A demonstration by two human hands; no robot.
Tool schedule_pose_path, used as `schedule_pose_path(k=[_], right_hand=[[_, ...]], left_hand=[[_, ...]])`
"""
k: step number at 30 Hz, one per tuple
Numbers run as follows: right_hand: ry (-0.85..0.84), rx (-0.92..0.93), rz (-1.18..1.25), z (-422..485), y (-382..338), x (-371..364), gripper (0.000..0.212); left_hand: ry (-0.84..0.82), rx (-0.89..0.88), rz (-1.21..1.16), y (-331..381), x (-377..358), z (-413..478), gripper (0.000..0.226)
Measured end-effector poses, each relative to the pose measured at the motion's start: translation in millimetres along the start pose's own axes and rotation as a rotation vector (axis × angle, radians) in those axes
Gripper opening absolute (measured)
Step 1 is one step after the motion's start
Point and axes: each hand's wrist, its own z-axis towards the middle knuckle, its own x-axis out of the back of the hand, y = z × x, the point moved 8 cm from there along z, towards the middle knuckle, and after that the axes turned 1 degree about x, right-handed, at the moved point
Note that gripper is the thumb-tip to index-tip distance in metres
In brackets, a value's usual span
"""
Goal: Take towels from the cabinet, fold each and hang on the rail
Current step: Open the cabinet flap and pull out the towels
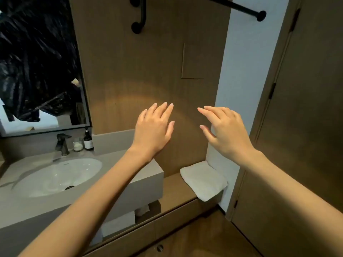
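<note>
I'm holding my left hand (154, 127) and my right hand (226, 130) up in front of me, both with fingers spread and loose, gripping nothing, a clear gap between them. They're hovering in front of the wooden wall panel (148, 71), and I can't tell whether they're touching it. Below my right hand a white towel (203, 179) is lying folded on the wooden ledge (174, 190), at its right end beside the pale wall, one corner hanging over the front edge. Up top the black rail (239, 7) is showing only in part, and the stretch I'm seeing is carrying no towel. Down low the cabinet (167, 236) with its round knob is looking closed. Off to the left the sink (55, 178) and tap (63, 143) are sitting idle. So I'm judging this as early going: one towel out and folded but not yet hung, and whether more are waiting in the cabinet I can't see from here
</note>
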Motion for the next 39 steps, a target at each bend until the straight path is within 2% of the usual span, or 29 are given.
schedule_pose_path(k=[3, 11, 18, 25, 31, 38, 39], right_hand=[[-0.009, 0.002, -0.031, -8, 30, -20, 0.046], [-0.158, 0.038, -0.023, -31, 133, -104, 0.046], [-0.311, 0.153, 0.067, -49, 220, -203, 0.044], [-0.471, 0.246, 0.168, -72, 256, -317, 0.043], [-0.711, 0.205, 0.266, -107, 272, -438, 0.041], [-0.862, 0.181, 0.366, -166, 277, -591, 0.036], [-0.836, 0.179, 0.381, -172, 276, -609, 0.033]], left_hand=[[-0.009, -0.027, -0.005, 20, -32, 8, 0.052], [-0.079, -0.081, 0.026, 75, -153, 28, 0.051], [-0.208, 0.055, 0.050, 104, -278, 28, 0.050], [-0.413, 0.212, 0.080, 76, -381, -10, 0.050], [-0.573, 0.301, 0.076, 43, -480, -46, 0.050], [-0.727, 0.384, 0.029, 13, -618, -96, 0.050], [-0.742, 0.399, 0.018, 10, -637, -104, 0.049]])
